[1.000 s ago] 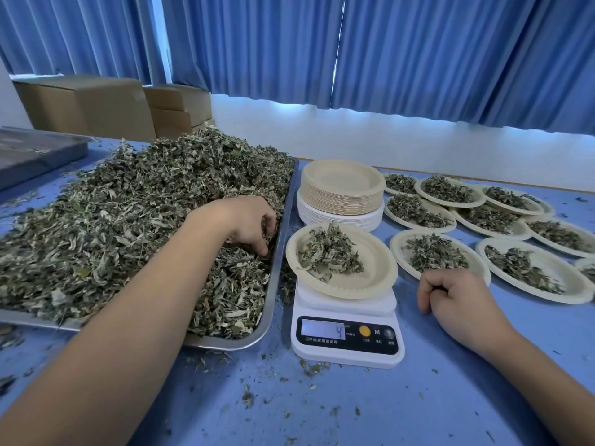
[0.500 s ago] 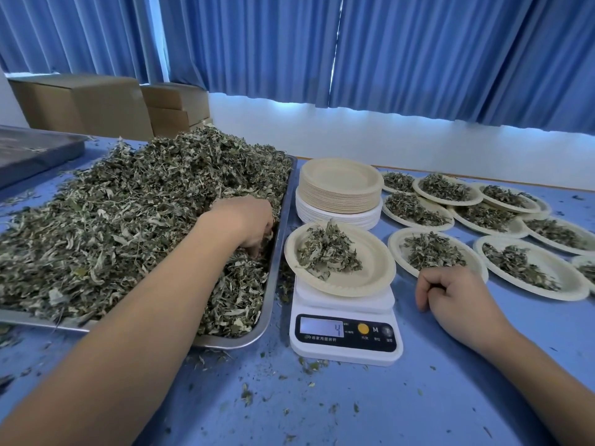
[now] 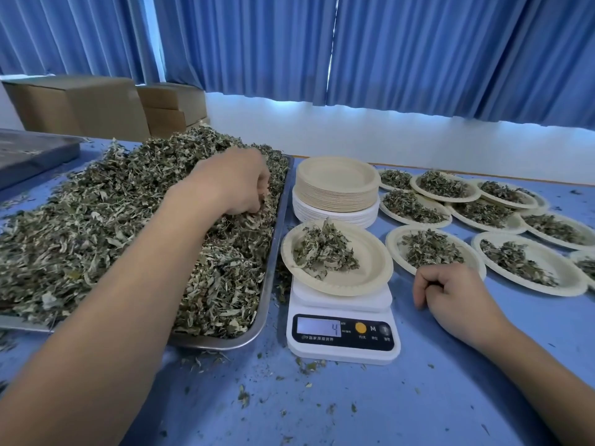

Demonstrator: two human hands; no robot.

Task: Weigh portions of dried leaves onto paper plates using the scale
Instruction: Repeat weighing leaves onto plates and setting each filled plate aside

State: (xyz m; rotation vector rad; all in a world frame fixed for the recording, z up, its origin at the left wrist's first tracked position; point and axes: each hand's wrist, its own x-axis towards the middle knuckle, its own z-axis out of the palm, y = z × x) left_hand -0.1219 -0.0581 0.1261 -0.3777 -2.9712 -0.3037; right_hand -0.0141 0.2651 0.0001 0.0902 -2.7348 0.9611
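The left hand (image 3: 240, 185) gripped dried leaves (image 3: 96, 226) heaped in the metal tray (image 3: 269, 284), near its right rim. Beside the tray, a paper plate (image 3: 370, 265) with a small leaf pile sat on the scale (image 3: 343, 352) (display reading 4). The right hand (image 3: 450, 294) rested loosely curled on the blue table (image 3: 386, 410), just beside the scale.

The fingertips of the left grip (image 3: 238, 185) are buried in the leaves (image 3: 96, 226); the far rim of the tray (image 3: 272, 272) is covered by the heap, and its left end is cut off by the frame; the small print on the scale (image 3: 344, 353) cannot be read; the rightmost plate (image 3: 586, 263) is cropped; the palm of the right grip (image 3: 450, 291) is turned under.
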